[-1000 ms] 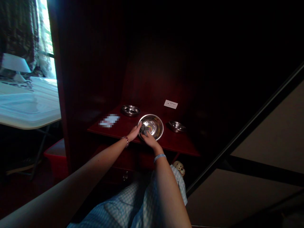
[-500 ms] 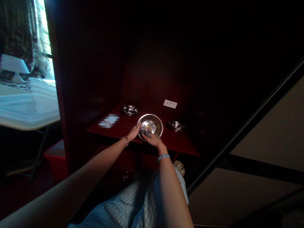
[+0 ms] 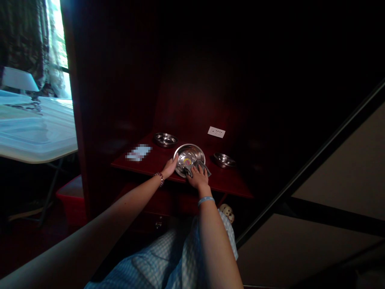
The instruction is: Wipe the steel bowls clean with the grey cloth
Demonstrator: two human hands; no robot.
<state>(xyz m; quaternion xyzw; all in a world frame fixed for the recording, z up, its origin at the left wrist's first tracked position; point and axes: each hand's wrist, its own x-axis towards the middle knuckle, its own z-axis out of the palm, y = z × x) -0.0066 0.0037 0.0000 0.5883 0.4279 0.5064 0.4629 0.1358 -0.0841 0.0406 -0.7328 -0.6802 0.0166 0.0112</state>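
A shiny steel bowl (image 3: 197, 151) is tipped toward me over the front of a dark red shelf (image 3: 144, 165). My left hand (image 3: 171, 165) grips its left rim, thumb on the inside. Under the fingers of my right hand (image 3: 198, 177) lies a grey cloth (image 3: 207, 171), pressed on the bowl's lower right side and draped over the rim. A yellow and red round mark shows on the bowl's bottom. Two smaller steel bowls rest on the shelf: one bowl (image 3: 165, 140) behind to the left, another bowl (image 3: 224, 160) to the right.
A blurred-out pale item (image 3: 138, 153) lies at the shelf's left. Behind is a white wall socket (image 3: 216, 132). To the left are a white table (image 3: 57, 136), a lamp (image 3: 20, 79) and a red bin (image 3: 71, 200). A dark slanted edge (image 3: 279, 202) runs along the right.
My right hand has slid the cloth from the bowl's lower left to its lower right rim, its fingers now more spread. My left hand keeps its hold on the rim.
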